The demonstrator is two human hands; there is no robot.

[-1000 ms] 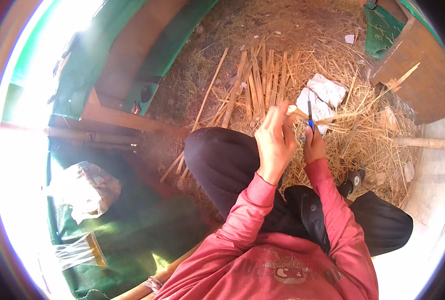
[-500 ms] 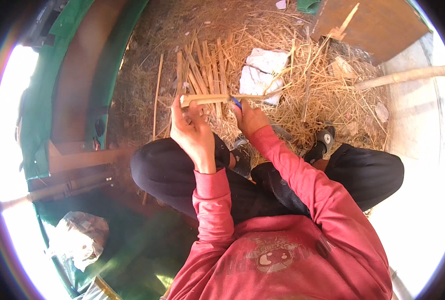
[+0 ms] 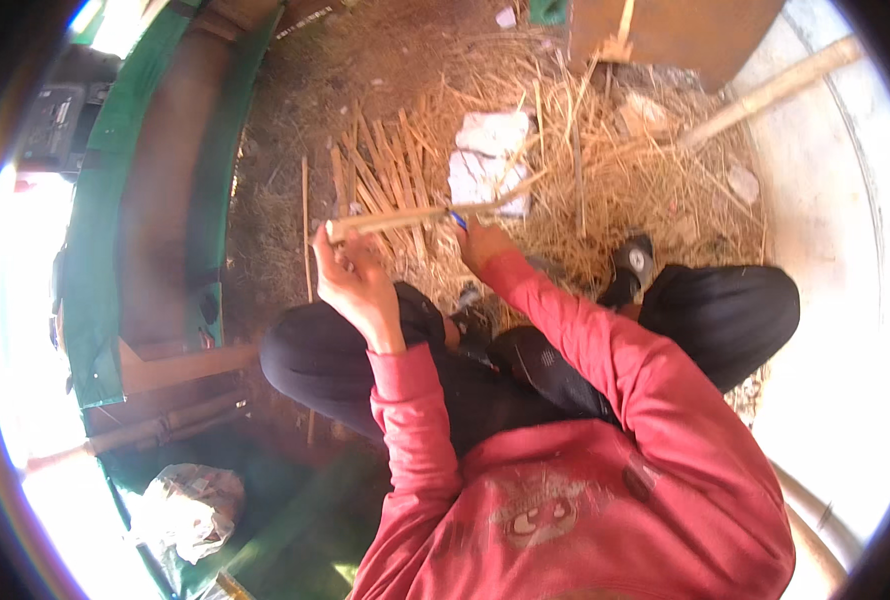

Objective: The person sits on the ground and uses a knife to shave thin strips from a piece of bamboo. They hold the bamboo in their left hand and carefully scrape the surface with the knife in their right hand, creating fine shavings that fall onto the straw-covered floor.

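Note:
A pale split bamboo piece [image 3: 395, 218] lies crosswise in front of me, its right end tilted slightly up. My left hand [image 3: 360, 285] grips its left end, with thumb and fingers closed about the tip. My right hand [image 3: 487, 246] is closed on a knife with a blue handle [image 3: 457, 219], held against the piece. The blade is mostly hidden or too small to make out. A thin length goes on past the knife to the right. Beyond my hands, several bamboo strips [image 3: 390, 165] lie side by side on the ground.
White stone blocks [image 3: 490, 150] sit among loose straw [image 3: 555, 215]. A brown board [image 3: 665, 45] and a pole [image 3: 775, 92] stand at the far right, near a pale wall [image 3: 815, 180]. Green sheeting [image 3: 105, 260] lines the left. A crumpled bag [image 3: 193, 510] lies lower left.
The whole view has turned and shifted a little, so the surroundings sit at a new slant. Both hands keep their holds on the bamboo piece and the knife.

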